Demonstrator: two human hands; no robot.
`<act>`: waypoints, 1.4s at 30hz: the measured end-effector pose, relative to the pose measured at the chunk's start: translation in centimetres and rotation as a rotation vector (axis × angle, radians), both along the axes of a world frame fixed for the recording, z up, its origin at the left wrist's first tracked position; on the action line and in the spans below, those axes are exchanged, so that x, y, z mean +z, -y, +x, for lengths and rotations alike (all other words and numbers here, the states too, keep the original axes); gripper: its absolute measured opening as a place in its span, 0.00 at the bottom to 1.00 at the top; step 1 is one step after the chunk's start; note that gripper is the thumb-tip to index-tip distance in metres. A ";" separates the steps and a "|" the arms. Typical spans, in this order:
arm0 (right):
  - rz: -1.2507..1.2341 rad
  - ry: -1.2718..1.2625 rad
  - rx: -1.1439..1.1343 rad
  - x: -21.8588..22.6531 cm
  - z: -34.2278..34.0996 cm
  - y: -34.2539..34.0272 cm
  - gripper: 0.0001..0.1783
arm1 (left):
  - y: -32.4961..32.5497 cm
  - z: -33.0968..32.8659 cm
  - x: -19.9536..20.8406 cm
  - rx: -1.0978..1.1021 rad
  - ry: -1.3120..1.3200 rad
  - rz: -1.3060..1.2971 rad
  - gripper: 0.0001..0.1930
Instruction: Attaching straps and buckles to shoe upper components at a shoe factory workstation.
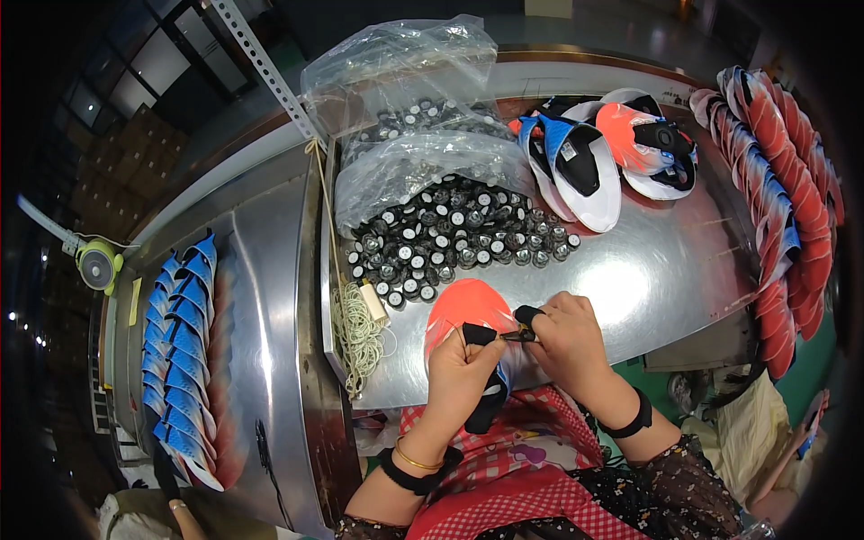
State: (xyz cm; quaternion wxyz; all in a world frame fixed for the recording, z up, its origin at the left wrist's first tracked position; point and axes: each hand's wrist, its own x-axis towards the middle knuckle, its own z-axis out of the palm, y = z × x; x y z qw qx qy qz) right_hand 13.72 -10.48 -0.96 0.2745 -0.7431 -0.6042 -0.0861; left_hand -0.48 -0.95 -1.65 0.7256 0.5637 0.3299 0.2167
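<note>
A shoe upper (468,301) with an orange-red toe and blue and black parts lies at the table's near edge, in front of my body. My left hand (463,369) is closed in a pinch on its middle, thumb and index finger pressed together. A small dark metal tool (522,335) pokes from my closed right hand (569,342), its tip close to my left fingertips. Its exact kind is too small to make out. Black covers wrap one finger of each hand. The upper's heel end is partly hidden by my left hand and wrist.
Many black-and-white round dials (459,225) spill from a clear plastic bag (432,162). Several finished-looking uppers (576,171) lie at the back right. Nested red-and-blue uppers (783,180) hang over the right edge; blue ones (184,351) line the left table. A cord bundle (358,337) hangs nearby.
</note>
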 end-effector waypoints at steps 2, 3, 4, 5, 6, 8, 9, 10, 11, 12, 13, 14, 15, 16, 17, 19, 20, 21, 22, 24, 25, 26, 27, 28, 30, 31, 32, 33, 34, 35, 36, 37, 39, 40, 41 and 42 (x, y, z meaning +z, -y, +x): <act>0.073 0.060 0.041 -0.1 0.0 -0.1 0.12 | 0.0 -0.1 -0.3 0.010 -0.072 0.091 0.06; 0.012 -0.003 0.055 -0.3 0.1 0.0 0.11 | 0.0 -0.2 -0.4 0.010 -0.071 0.091 0.06; -0.050 -0.066 0.070 -0.6 0.2 0.1 0.11 | -0.1 -0.2 -0.5 0.003 -0.072 0.110 0.05; -0.050 -0.065 0.072 -0.8 0.6 0.1 0.11 | -0.1 -0.4 -0.5 -0.003 -0.072 0.130 0.04; -0.070 -0.020 0.105 -1.0 1.3 0.0 0.11 | -0.2 -0.5 -0.4 -0.001 -0.072 0.129 0.04; -0.089 0.025 0.142 -1.7 2.7 -0.4 0.11 | -0.6 -0.7 0.0 -0.135 -0.144 0.051 0.05; -0.099 0.059 0.166 -2.2 3.4 -0.5 0.12 | -0.7 -0.8 0.1 -0.138 -0.143 0.051 0.05; -0.108 0.094 0.190 -2.7 3.8 -0.6 0.13 | -0.9 -0.9 0.2 -0.181 -0.134 0.011 0.07; -0.086 0.110 0.171 -3.5 4.1 -0.9 0.12 | -0.9 -1.0 0.2 -0.225 -0.126 -0.030 0.09; -0.084 0.116 0.173 -3.8 4.2 -1.2 0.12 | -0.9 -1.0 -0.1 -0.223 -0.120 -0.026 0.09; -0.068 0.095 0.151 -4.0 4.2 -1.4 0.12 | -0.6 -1.0 -0.6 -0.184 -0.103 0.011 0.09; -0.053 0.075 0.128 -3.9 4.1 -1.4 0.12 | -0.6 -0.9 -0.7 -0.145 -0.084 0.047 0.09; -0.046 0.020 0.100 -3.8 3.5 -1.6 0.13 | -0.6 -1.1 -0.7 -0.137 -0.085 0.048 0.09; -0.046 0.020 0.107 -3.9 3.2 -1.4 0.13 | -0.7 -1.3 -0.4 -0.108 -0.091 0.008 0.09; -0.028 -0.056 0.038 -4.1 2.9 -1.2 0.13 | -0.8 -1.4 -0.3 -0.080 -0.097 -0.032 0.09; -0.011 -0.134 -0.012 -4.0 1.7 -1.1 0.13 | -1.3 -1.5 -1.2 0.007 -0.117 0.110 0.08; 0.044 -0.329 -0.009 -3.4 0.5 -1.3 0.13 | -1.4 -1.5 -1.6 0.081 -0.137 0.250 0.08; 0.095 -0.518 -0.018 -2.5 -0.8 -1.2 0.13 | -1.0 -1.3 -1.6 0.083 -0.135 0.245 0.08; 0.143 -0.582 0.035 -1.7 -2.3 -1.4 0.14 | -0.5 -1.0 -1.6 0.060 -0.240 0.589 0.07; 0.200 -0.610 0.183 -0.3 -4.2 -2.1 0.14 | -0.2 -0.9 -1.3 0.034 -0.340 0.935 0.08; 0.198 -0.533 0.171 0.0 -4.4 -2.4 0.09 | -0.3 -1.0 -1.0 0.011 -0.356 0.930 0.09; 0.197 -0.531 0.170 -0.1 -4.4 -2.6 0.09 | -0.3 -1.1 -0.8 -0.012 -0.372 0.924 0.11; 0.227 -0.603 0.125 -0.6 -4.3 -2.8 0.09 | -0.5 -1.2 -0.7 -0.003 -0.375 0.924 0.11; 0.255 -0.674 0.079 -1.1 -4.1 -2.9 0.10 | -0.8 -1.1 -0.5 0.004 -0.223 0.606 0.10; 0.272 -0.731 0.014 -1.7 -3.9 -3.0 0.07 | -1.4 -1.1 -0.3 0.014 0.086 -0.031 0.08; 0.274 -0.861 -0.009 -1.8 -3.8 -3.0 0.06 | -1.2 -1.0 -0.1 0.058 0.159 -0.150 0.05; 0.275 -0.991 -0.035 -2.0 -3.7 -3.0 0.06 | -1.2 -1.2 -0.2 0.063 0.162 -0.153 0.05; 0.235 -0.939 -0.064 -2.4 -3.6 -3.0 0.06 | -1.3 -1.4 -0.4 0.047 0.118 -0.149 0.04; 0.233 -0.936 -0.063 -2.3 -3.5 -3.0 0.06 | -1.3 -1.6 -0.5 0.029 0.075 -0.145 0.02; 0.244 -0.939 -0.096 -2.1 -3.4 -3.0 0.05 | -1.3 -1.6 -0.7 0.029 0.078 -0.147 0.02; 0.256 -0.942 -0.129 -1.9 -3.3 -3.1 0.05 | -1.3 -1.6 -0.9 0.065 0.086 -0.141 0.02; 0.328 -0.799 -0.181 -1.8 -3.1 -3.0 0.05 | -1.2 -1.6 -1.0 0.101 0.094 -0.135 0.02; 0.411 -0.405 -0.204 -1.4 -2.1 -2.3 0.12 | -1.4 -1.8 -1.0 0.115 0.088 -0.138 0.02; 0.410 -0.403 -0.205 -1.0 -2.2 -2.2 0.12 | -1.5 -1.8 -1.0 0.132 0.080 -0.139 0.02; 0.385 -0.234 -0.057 -0.7 -2.5 -2.1 0.14 | -1.5 -1.8 -1.3 0.131 0.082 -0.140 0.02; 0.356 -0.064 0.087 -0.6 -2.8 -2.0 0.16 | -1.5 -1.7 -1.7 0.086 0.103 -0.081 0.02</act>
